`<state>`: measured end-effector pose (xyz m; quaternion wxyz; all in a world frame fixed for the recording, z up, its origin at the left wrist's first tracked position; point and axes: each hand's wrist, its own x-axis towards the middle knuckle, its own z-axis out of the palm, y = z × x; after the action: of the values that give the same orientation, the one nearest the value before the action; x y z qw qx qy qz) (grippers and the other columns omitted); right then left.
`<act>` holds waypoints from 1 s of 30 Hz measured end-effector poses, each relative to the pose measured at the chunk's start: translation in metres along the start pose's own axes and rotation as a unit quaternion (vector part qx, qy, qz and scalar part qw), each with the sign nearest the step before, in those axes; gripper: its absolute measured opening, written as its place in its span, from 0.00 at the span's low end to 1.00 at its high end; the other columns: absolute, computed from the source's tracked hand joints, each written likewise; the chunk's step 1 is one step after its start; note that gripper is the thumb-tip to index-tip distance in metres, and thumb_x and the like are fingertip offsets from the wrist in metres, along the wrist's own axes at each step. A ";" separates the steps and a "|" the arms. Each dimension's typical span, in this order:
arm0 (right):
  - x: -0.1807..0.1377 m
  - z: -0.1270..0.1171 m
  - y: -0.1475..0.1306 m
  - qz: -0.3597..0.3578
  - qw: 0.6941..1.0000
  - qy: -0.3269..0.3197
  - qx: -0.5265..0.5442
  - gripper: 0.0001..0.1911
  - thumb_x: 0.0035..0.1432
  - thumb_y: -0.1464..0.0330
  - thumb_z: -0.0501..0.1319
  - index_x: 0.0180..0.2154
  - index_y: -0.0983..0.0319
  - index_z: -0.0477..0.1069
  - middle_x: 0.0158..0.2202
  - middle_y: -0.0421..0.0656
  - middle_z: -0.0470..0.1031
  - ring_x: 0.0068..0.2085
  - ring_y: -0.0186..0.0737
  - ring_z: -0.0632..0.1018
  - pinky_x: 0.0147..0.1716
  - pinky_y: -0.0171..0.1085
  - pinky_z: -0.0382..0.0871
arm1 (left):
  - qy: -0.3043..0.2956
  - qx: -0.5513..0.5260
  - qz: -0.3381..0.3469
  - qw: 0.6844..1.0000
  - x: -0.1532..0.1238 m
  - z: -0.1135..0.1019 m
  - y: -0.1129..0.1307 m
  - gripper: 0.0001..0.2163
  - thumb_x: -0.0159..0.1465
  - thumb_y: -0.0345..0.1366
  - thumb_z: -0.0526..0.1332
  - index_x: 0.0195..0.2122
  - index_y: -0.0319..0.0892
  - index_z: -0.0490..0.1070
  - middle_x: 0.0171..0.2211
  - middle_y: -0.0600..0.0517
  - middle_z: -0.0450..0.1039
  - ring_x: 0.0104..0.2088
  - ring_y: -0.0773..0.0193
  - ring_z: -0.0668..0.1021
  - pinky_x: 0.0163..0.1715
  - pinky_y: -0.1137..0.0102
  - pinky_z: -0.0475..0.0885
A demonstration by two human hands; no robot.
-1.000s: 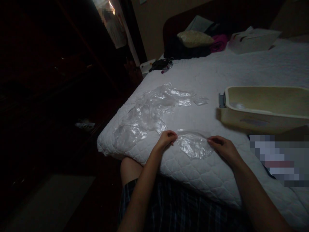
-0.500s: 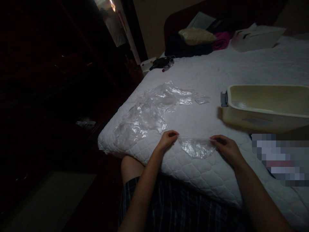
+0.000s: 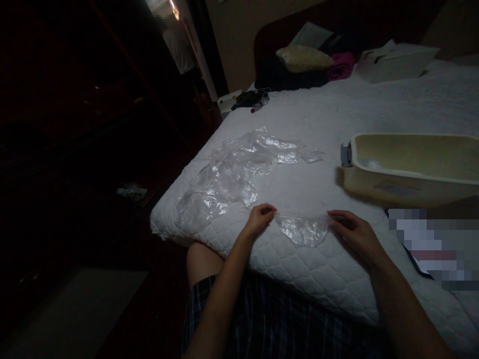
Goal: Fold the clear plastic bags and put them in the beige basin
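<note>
A small clear plastic bag hangs between my two hands, its upper edge drawn out almost straight above the near side of the bed. My left hand is closed in a pinch on the bag's left end. At the other end, my right hand grips the bag's right corner between thumb and fingers, though its exact hold is dim. To the left on the white quilted mattress cover lies a loose spread of crumpled clear plastic bags.
A cream plastic bin with a grey latch stands right on the bed, beside a pixelated flat item. Farther back are a white box, a pink roll and a beige cushion. A person is in the doorway.
My right hand has shifted slightly and its thumb and forefinger look farther apart. The bag's right end dips a little lower. My left hand keeps its pinch.
</note>
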<state>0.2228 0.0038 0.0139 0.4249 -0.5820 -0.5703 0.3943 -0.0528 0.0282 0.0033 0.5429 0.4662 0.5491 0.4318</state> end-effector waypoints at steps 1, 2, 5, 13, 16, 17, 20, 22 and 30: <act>-0.002 0.001 -0.004 -0.027 0.999 0.029 -0.032 0.15 0.50 0.62 0.61 0.41 0.60 0.73 0.40 0.48 0.75 0.37 0.44 0.76 0.37 0.43 0.70 | -0.001 0.001 0.001 1.000 0.000 0.000 -0.001 0.09 0.50 0.34 0.62 0.32 0.37 0.72 0.18 0.59 0.63 0.17 0.76 0.64 0.16 0.79 0.59; -0.004 0.002 -0.009 -0.058 0.994 0.066 -0.071 0.14 0.52 0.64 0.58 0.41 0.60 0.73 0.42 0.48 0.74 0.38 0.44 0.76 0.39 0.44 0.70 | -0.001 0.001 0.004 1.000 0.001 0.000 -0.001 0.09 0.50 0.34 0.62 0.32 0.38 0.72 0.18 0.59 0.63 0.16 0.76 0.64 0.16 0.79 0.59; -0.011 0.010 -0.027 -0.158 0.959 0.139 -0.190 0.15 0.56 0.68 0.51 0.43 0.60 0.72 0.44 0.49 0.72 0.44 0.47 0.74 0.46 0.48 0.68 | 0.000 0.006 0.010 1.000 0.001 0.000 -0.003 0.08 0.51 0.34 0.62 0.32 0.38 0.72 0.18 0.59 0.63 0.16 0.76 0.64 0.16 0.79 0.59; -0.041 0.052 -0.023 -0.280 0.878 -0.045 -0.386 0.30 0.62 0.56 0.48 0.60 0.63 0.59 0.62 0.53 0.59 0.62 0.54 0.59 0.59 0.54 0.55 | 0.009 0.007 0.017 1.000 0.000 0.001 -0.002 0.08 0.51 0.34 0.61 0.32 0.38 0.73 0.18 0.59 0.64 0.17 0.75 0.64 0.17 0.78 0.58; -0.049 0.061 -0.003 -0.279 0.859 -0.073 -0.424 0.32 0.61 0.52 0.48 0.61 0.62 0.59 0.63 0.53 0.57 0.64 0.54 0.57 0.60 0.55 0.51 | 0.008 0.018 0.029 0.999 -0.002 0.002 -0.001 0.08 0.51 0.32 0.61 0.32 0.37 0.73 0.19 0.58 0.65 0.18 0.75 0.65 0.17 0.78 0.59; -0.051 0.062 0.003 -0.278 0.856 -0.077 -0.429 0.33 0.60 0.52 0.48 0.61 0.62 0.58 0.64 0.53 0.56 0.64 0.54 0.56 0.60 0.55 0.50 | 0.009 0.023 0.032 0.999 -0.003 0.002 -0.001 0.08 0.51 0.32 0.61 0.32 0.37 0.74 0.20 0.57 0.66 0.18 0.75 0.65 0.18 0.78 0.59; -0.052 0.064 0.012 -0.282 0.851 -0.078 -0.435 0.34 0.60 0.51 0.49 0.62 0.62 0.57 0.64 0.53 0.55 0.65 0.53 0.54 0.61 0.55 0.48 | 0.017 0.038 0.034 0.999 -0.003 0.002 -0.001 0.08 0.52 0.32 0.61 0.32 0.37 0.74 0.20 0.57 0.67 0.18 0.74 0.65 0.18 0.78 0.59; -0.052 0.064 0.013 -0.285 0.850 -0.076 -0.437 0.34 0.60 0.51 0.49 0.63 0.62 0.55 0.64 0.52 0.54 0.65 0.52 0.54 0.61 0.54 0.47 | 0.017 0.037 0.037 0.998 -0.003 0.001 0.001 0.08 0.52 0.32 0.61 0.33 0.37 0.74 0.21 0.55 0.68 0.19 0.74 0.66 0.18 0.78 0.60; -0.052 0.065 0.014 -0.288 0.849 -0.072 -0.437 0.34 0.60 0.52 0.49 0.63 0.61 0.54 0.65 0.51 0.53 0.65 0.52 0.54 0.61 0.54 0.46 | 0.024 0.241 0.232 0.942 -0.030 -0.008 0.023 0.11 0.59 0.30 0.59 0.42 0.43 0.74 0.51 0.45 0.70 0.50 0.58 0.72 0.49 0.63 0.68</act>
<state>0.1641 -0.0452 -0.0220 0.1789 -0.4874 -0.8546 0.0052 -0.0610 0.0032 0.0324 0.2856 0.6869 0.5266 0.4115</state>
